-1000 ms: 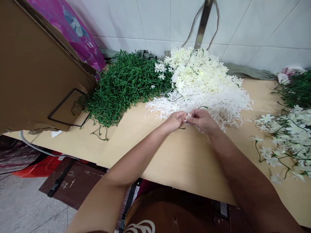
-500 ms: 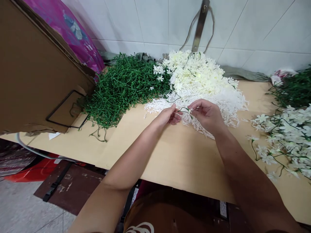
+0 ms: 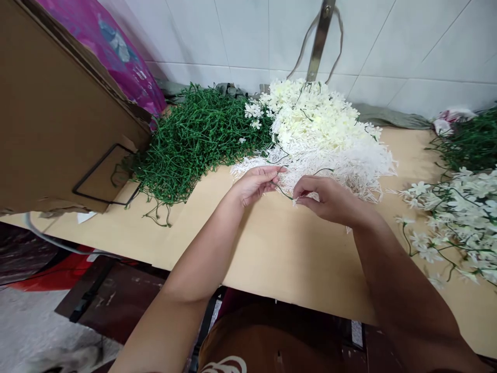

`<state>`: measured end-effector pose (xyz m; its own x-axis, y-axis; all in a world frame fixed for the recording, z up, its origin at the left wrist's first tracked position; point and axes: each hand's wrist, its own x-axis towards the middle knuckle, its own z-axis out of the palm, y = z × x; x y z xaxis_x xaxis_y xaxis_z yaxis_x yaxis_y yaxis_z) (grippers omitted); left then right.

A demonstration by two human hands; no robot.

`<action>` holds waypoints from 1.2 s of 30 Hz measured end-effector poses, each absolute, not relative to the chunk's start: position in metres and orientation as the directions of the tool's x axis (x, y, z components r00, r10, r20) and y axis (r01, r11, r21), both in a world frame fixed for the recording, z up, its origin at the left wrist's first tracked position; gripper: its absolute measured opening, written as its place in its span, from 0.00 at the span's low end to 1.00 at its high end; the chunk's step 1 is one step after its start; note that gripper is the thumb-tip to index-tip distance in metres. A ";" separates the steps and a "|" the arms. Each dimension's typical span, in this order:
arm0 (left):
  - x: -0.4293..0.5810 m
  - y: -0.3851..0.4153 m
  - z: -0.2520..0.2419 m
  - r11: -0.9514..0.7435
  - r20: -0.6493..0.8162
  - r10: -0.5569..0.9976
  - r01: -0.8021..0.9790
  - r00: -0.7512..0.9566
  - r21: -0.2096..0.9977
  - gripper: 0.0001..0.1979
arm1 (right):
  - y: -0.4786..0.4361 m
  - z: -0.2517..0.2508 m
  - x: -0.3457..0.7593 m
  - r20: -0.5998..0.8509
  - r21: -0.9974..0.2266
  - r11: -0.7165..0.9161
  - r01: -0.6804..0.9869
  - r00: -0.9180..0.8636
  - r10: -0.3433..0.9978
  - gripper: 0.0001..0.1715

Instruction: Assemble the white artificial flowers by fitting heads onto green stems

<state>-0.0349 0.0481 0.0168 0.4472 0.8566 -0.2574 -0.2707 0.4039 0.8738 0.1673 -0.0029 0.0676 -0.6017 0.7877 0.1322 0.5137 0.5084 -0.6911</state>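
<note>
My left hand [image 3: 256,185] is closed in a pinch on a thin green artificial flower stem [image 3: 284,194]. The stem runs across to my right hand [image 3: 321,196], whose thumb and fingers pinch its other end, where a small white bit shows. Another green branch sticks out above the right hand. Just behind both hands spreads a heap of thin white stamen-like sticks [image 3: 361,166]. Beyond it lies a pile of cream-white artificial flowers [image 3: 310,116]. A mound of green plastic stems [image 3: 202,134] is to the left of my left hand.
White flowers on green stems [image 3: 462,217] lie on the table [image 3: 272,259] at the right, with more green stems [image 3: 466,142] behind. A cardboard box [image 3: 58,119] stands at the left beside a purple bag [image 3: 128,57]. A metal strip [image 3: 320,41] leans on the tiled wall.
My left hand has moved a little left and my right hand slightly lower. The stem between them now slants down toward the right hand, and the right fingers have closed on its end.
</note>
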 end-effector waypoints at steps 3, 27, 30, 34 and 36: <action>-0.041 0.048 0.020 0.335 -0.240 0.888 -0.196 0.392 0.922 0.18 | -0.002 0.065 0.166 0.072 -0.688 0.505 0.520 -0.644 0.761 0.06; -0.031 0.042 0.015 -0.192 0.043 0.954 0.492 0.298 0.849 0.06 | 0.027 0.004 0.165 0.396 -0.277 0.448 0.850 -0.324 0.859 0.09; -0.028 0.049 0.002 -0.268 0.241 0.961 0.664 0.134 0.698 0.09 | 0.027 0.007 0.165 0.413 -0.328 0.438 0.837 -0.290 0.863 0.08; -0.018 0.054 -0.006 -0.335 0.308 0.934 0.751 0.183 0.569 0.12 | 0.027 0.008 0.165 0.396 -0.413 0.400 0.818 -0.234 0.888 0.06; -0.015 0.055 -0.007 -0.365 0.326 0.921 0.769 0.215 0.524 0.10 | 0.027 0.008 0.166 0.376 -0.468 0.370 0.803 -0.198 0.905 0.03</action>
<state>-0.0148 0.0552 -0.0067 0.2147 0.9207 0.3260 0.7694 -0.3651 0.5242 0.1659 0.0271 0.0082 -0.1977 0.9052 0.3762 0.8026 0.3698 -0.4681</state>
